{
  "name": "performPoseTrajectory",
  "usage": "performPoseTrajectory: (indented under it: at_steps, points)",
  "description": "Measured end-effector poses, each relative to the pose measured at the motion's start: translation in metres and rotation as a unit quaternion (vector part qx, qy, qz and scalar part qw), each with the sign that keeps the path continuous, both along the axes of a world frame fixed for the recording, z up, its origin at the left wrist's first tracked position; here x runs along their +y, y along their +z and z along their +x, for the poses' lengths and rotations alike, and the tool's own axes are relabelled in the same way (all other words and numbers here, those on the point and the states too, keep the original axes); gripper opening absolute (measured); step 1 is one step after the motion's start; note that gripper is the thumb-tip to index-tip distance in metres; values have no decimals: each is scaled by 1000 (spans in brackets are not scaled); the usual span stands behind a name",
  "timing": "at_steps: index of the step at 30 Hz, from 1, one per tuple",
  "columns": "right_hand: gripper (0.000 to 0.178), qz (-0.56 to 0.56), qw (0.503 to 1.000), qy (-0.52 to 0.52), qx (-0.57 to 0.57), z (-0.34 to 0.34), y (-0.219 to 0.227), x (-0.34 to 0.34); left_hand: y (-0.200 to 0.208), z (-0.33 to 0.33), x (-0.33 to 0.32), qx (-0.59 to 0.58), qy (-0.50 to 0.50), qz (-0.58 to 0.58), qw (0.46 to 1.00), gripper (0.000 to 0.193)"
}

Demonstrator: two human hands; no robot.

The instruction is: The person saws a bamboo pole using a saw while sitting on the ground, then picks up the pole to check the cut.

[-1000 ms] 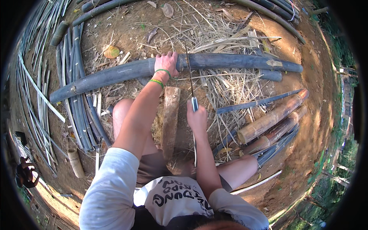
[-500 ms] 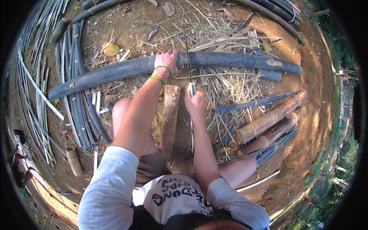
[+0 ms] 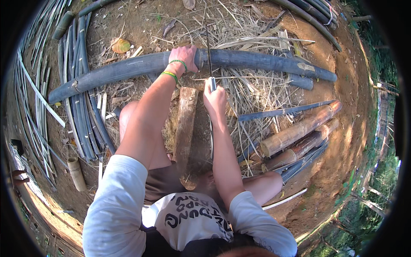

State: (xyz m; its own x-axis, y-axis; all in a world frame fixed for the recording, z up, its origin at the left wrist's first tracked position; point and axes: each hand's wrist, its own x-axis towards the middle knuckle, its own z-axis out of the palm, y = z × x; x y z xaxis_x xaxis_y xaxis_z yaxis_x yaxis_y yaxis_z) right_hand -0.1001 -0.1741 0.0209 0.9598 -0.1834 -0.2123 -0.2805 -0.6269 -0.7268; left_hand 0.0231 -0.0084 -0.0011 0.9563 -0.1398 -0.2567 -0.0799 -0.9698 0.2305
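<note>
A long dark bamboo pole (image 3: 257, 60) lies crosswise in front of me, slightly bowed. My left hand (image 3: 184, 58), with green and yellow bands at its wrist, grips the pole from above beside a node. Just right of it, a saw's thin blade (image 3: 208, 47) crosses the pole, seen almost edge-on. My right hand (image 3: 215, 100) is closed around the saw's handle on the near side of the pole. How deep the blade sits in the bamboo I cannot tell. A rough wooden block (image 3: 186, 124) stretches between my legs, below my left hand.
Split bamboo strips (image 3: 79, 94) lie under the pole's left end; more thin strips (image 3: 32, 107) are further left. A short bamboo piece (image 3: 76, 173) is nearby. Dry straw (image 3: 265, 92) covers ground under the pole. Cut brown poles (image 3: 299, 128) rest at the right, dark poles (image 3: 308, 15) at the far right.
My right hand has pushed forward toward the pole, and the saw blade reaches further past its far side. My left hand keeps its grip on the pole. The whole view has shifted slightly.
</note>
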Motion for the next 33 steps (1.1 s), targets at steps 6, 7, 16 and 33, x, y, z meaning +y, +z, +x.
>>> performPoseTrajectory:
  at_steps: [6, 7, 16, 33]
  points:
    - [54, -33, 998, 11, 48, -74, 14, -20, -5, 1, 13, 11, 0, 0, 1000, 80]
    - [53, -34, 996, 1, 79, -69, 22, -15, -5, 0, 13, 8, 3, 0, 1000, 81]
    - [54, -1, 995, 0, 103, -47, 23, -12, -4, -3, 11, 22, 0, 14, 1000, 83]
    - [52, 4, 999, -13, 43, -81, 11, -24, 5, 13, 8, 38, -13, 1, 999, 84]
